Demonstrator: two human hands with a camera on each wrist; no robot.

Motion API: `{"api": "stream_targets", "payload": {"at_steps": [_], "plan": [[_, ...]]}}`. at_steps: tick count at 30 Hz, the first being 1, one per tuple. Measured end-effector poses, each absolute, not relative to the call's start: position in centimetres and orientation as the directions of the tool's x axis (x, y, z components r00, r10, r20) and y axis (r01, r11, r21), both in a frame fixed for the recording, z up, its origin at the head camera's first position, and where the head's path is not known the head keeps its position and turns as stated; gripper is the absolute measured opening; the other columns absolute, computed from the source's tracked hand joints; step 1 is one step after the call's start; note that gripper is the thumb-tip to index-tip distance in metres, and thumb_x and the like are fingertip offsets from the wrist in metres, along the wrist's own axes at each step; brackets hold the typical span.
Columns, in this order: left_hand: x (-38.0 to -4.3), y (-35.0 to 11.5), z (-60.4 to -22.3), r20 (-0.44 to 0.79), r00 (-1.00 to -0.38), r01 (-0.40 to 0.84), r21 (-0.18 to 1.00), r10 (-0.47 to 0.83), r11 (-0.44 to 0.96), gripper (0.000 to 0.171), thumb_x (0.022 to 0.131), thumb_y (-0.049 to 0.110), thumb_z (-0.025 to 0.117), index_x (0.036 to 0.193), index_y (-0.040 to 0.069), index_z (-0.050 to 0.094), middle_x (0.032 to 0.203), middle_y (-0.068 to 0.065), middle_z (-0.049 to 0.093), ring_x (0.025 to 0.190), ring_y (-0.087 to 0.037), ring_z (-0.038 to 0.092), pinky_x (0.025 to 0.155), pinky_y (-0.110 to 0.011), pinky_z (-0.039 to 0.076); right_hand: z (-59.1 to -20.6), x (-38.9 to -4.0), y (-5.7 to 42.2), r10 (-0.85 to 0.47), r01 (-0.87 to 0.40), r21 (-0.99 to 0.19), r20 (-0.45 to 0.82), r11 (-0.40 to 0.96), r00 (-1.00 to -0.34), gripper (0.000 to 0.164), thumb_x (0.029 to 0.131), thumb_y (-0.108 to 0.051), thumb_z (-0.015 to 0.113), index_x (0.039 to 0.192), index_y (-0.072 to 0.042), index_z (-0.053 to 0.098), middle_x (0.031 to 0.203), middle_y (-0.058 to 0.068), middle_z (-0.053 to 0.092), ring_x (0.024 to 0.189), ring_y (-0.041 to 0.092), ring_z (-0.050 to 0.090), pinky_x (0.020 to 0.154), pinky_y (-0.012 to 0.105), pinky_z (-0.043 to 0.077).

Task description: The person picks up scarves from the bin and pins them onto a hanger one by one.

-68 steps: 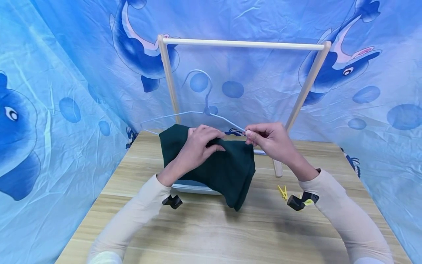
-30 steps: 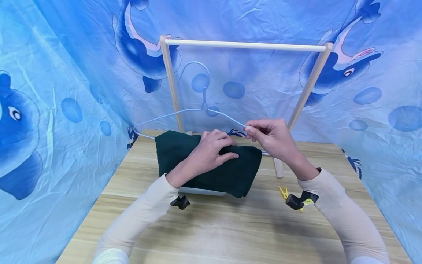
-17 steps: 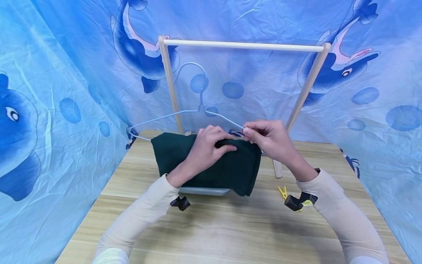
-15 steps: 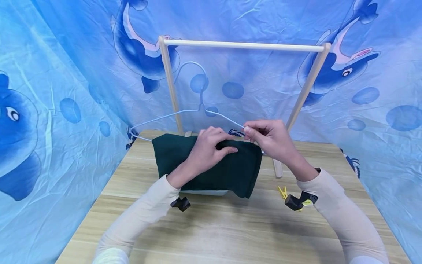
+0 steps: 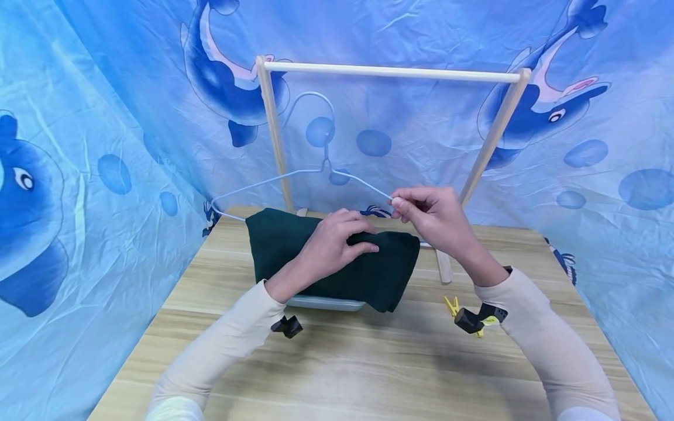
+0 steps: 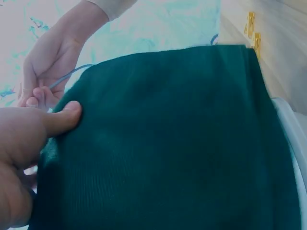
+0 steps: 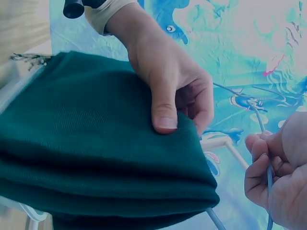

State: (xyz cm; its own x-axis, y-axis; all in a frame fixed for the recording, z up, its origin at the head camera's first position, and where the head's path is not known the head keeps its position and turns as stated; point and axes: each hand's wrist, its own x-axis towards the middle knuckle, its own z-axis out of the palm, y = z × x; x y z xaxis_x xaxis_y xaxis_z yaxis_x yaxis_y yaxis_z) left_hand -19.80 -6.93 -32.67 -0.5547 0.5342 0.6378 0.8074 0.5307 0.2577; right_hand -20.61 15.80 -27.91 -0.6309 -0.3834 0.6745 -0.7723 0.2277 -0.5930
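A folded dark green cloth (image 5: 368, 275) hangs over the lower bar of a pale blue wire hanger (image 5: 274, 179). My left hand (image 5: 337, 242) grips the cloth at its top fold; in the right wrist view the thumb (image 7: 165, 112) lies on the near side and the fingers go behind. My right hand (image 5: 429, 216) pinches the hanger's right shoulder, just above the cloth's right end. The hanger's hook stands upright, apart from the rack's rod. Most of the lower bar is hidden inside the cloth, showing only at both ends.
A wooden rack with a white rod (image 5: 389, 71) stands behind the hands. Beneath the cloth, a pale basin (image 5: 326, 303) shows its front rim. Yellow clothespins (image 5: 451, 306) lie on the wooden table (image 5: 342, 374) at right, partly behind the right wrist camera. A blue dolphin-print curtain (image 5: 374, 143) surrounds the table.
Since the oldest frame, the hanger has risen and shifted slightly left. The cloth's low right corner has come up and its right end reaches further right. The left hand has moved right and slightly down.
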Motion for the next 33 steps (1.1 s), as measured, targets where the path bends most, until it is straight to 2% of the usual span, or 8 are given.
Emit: {"api": "stream_targets", "payload": {"at_steps": [5, 9, 14, 18, 25, 33], "plan": [[-20.0, -6.8, -32.9, 0.748, -0.458, 0.862, 0.243, 0.480, 0.445, 0.020, 0.082, 0.016, 0.086, 0.099, 0.007, 0.081, 0.089, -0.002, 0.071, 0.080, -0.017, 0.057, 0.071, -0.029, 0.046, -28.0, -20.6, 15.6, -0.378, -0.769, -0.598, 0.673, 0.227, -0.635, 0.013, 0.096, 0.009, 0.064, 0.101, 0.008, 0.076, 0.076, 0.012, 0.071, 0.066, 0.018, 0.064, 0.064, 0.020, 0.054], [-20.0, -6.8, -33.0, 0.799, -0.412, 0.885, 0.237, 0.438, 0.400, 0.022, 0.079, 0.014, 0.088, 0.099, 0.005, 0.081, 0.086, -0.004, 0.070, 0.078, -0.018, 0.057, 0.070, -0.031, 0.044, -28.0, -20.5, 15.5, -0.378, -0.769, -0.599, 0.674, 0.222, -0.635, 0.013, 0.096, 0.008, 0.063, 0.101, 0.007, 0.076, 0.077, 0.012, 0.071, 0.067, 0.011, 0.064, 0.065, 0.020, 0.054], [-19.7, -7.2, -33.1, 0.720, -0.492, 0.847, 0.265, 0.490, 0.462, 0.035, 0.085, 0.025, 0.085, 0.113, 0.007, 0.077, 0.104, -0.002, 0.074, 0.095, -0.016, 0.065, 0.085, -0.031, 0.053, -28.0, -20.4, 15.7, -0.369, -0.774, -0.591, 0.683, 0.227, -0.630, 0.013, 0.096, 0.008, 0.064, 0.100, 0.006, 0.076, 0.076, 0.012, 0.071, 0.065, 0.011, 0.062, 0.058, 0.020, 0.050], [-19.2, -8.1, -32.9, 0.666, -0.547, 0.807, 0.257, 0.508, 0.532, 0.043, 0.089, 0.035, 0.081, 0.122, 0.009, 0.072, 0.117, -0.003, 0.073, 0.108, -0.017, 0.066, 0.097, -0.034, 0.053, -28.1, -20.4, 15.9, -0.367, -0.765, -0.597, 0.674, 0.240, -0.641, 0.014, 0.096, 0.007, 0.064, 0.100, 0.006, 0.077, 0.076, 0.014, 0.070, 0.064, 0.012, 0.059, 0.054, 0.020, 0.047], [-18.4, -12.4, -32.4, 0.729, -0.556, 0.752, 0.236, 0.400, 0.616, 0.032, 0.090, 0.032, 0.080, 0.113, 0.009, 0.075, 0.113, -0.005, 0.074, 0.110, -0.023, 0.065, 0.098, -0.041, 0.050, -28.3, -20.5, 16.4, -0.341, -0.745, -0.619, 0.664, 0.247, -0.665, 0.013, 0.097, 0.007, 0.064, 0.098, 0.006, 0.077, 0.076, 0.017, 0.071, 0.065, 0.011, 0.061, 0.057, 0.019, 0.049], [-18.4, -17.4, -32.7, 0.690, -0.623, 0.662, 0.213, 0.370, 0.718, 0.045, 0.087, 0.032, 0.083, 0.122, 0.007, 0.072, 0.121, -0.011, 0.071, 0.117, -0.033, 0.061, 0.101, -0.053, 0.045, -28.4, -20.6, 16.8, -0.337, -0.734, -0.628, 0.654, 0.259, -0.678, 0.013, 0.096, 0.007, 0.064, 0.100, 0.008, 0.077, 0.078, 0.015, 0.072, 0.066, 0.012, 0.063, 0.061, 0.018, 0.052]]}}
